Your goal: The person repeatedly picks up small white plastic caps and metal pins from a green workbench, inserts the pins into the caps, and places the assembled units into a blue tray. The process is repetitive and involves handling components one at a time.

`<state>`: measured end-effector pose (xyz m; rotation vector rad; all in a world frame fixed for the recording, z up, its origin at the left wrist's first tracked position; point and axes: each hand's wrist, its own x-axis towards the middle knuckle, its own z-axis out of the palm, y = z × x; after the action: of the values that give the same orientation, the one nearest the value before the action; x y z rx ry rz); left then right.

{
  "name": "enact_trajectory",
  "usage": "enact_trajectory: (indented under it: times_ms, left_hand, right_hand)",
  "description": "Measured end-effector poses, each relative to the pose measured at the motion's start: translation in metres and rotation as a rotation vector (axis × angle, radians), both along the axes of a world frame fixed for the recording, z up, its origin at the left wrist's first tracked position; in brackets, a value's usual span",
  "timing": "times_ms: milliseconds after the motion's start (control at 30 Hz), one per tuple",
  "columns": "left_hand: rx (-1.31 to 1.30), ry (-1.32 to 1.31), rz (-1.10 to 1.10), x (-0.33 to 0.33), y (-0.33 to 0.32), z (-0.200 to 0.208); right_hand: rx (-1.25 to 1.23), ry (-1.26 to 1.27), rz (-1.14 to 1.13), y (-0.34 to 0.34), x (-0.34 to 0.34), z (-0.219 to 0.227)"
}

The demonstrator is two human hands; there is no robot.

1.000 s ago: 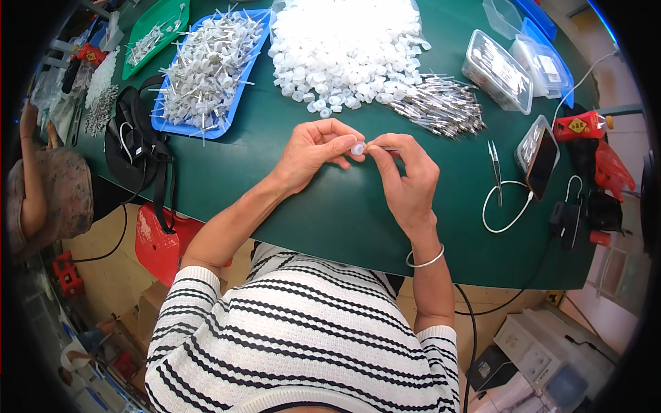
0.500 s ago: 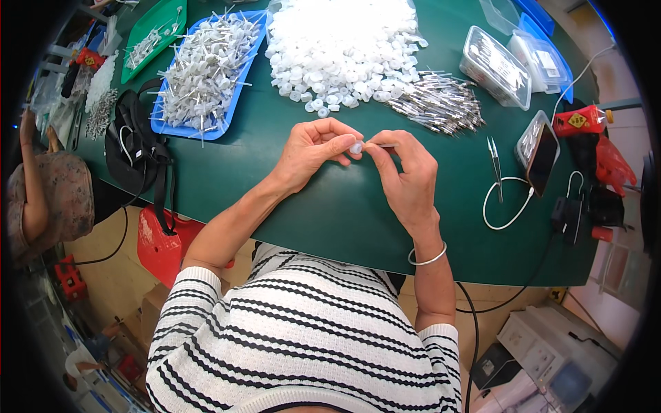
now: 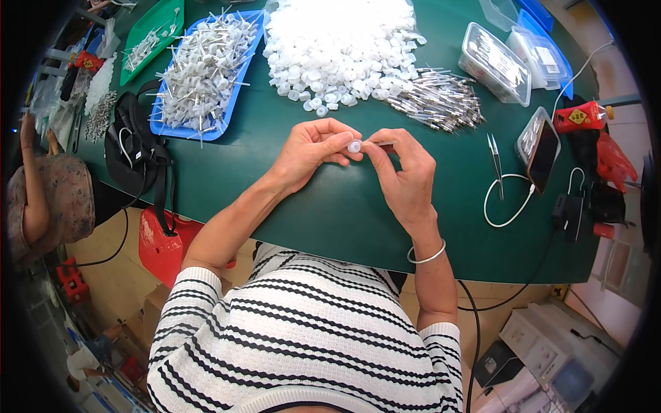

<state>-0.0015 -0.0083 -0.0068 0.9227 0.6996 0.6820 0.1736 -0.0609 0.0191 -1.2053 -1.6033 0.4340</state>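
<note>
Between thumb and fingers, my left hand (image 3: pixel 313 148) pinches a small white translucent plastic cap (image 3: pixel 354 146). My right hand (image 3: pixel 403 165) grips a thin metal pin (image 3: pixel 385 143) that points toward the cap; whether its tip is inside the cap I cannot tell. Beyond my hands lies a large heap of the same white caps (image 3: pixel 330 69). A pile of loose metal pins (image 3: pixel 441 100) adjoins it on the right. At the left, a blue tray (image 3: pixel 157 128) is heaped with caps that have pins through them.
A green tray (image 3: pixel 148 58) with several pieces stands at the far left, near a black bag (image 3: pixel 131 144). On the right are tweezers (image 3: pixel 495 162), a clear box (image 3: pixel 492 62), a phone (image 3: pixel 542 157) with a white cable, and a red bottle (image 3: pixel 578 117). Another person (image 3: pixel 51 196) sits at left.
The cap has turned slightly in my left fingers, so its round open face shows more. Both hands stay almost in the same place.
</note>
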Motion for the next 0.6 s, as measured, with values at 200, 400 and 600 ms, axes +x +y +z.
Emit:
enact_trajectory:
  times_ms: [200, 400, 600]
  left_hand:
    - [0.017, -0.003, 0.007, 0.0005, -0.0005, -0.0001]
    - [-0.053, -0.015, 0.001, 0.0003, -0.0004, 0.0002]
    - [-0.100, -0.008, -0.013, 0.0005, 0.0003, -0.0005]
  right_hand:
    - [-0.008, -0.006, -0.001, 0.0000, 0.0003, 0.0007]
    - [0.002, 0.005, -0.001, 0.0007, 0.0003, -0.0026]
    - [0.008, 0.023, 0.005, 0.0006, -0.0001, -0.0040]
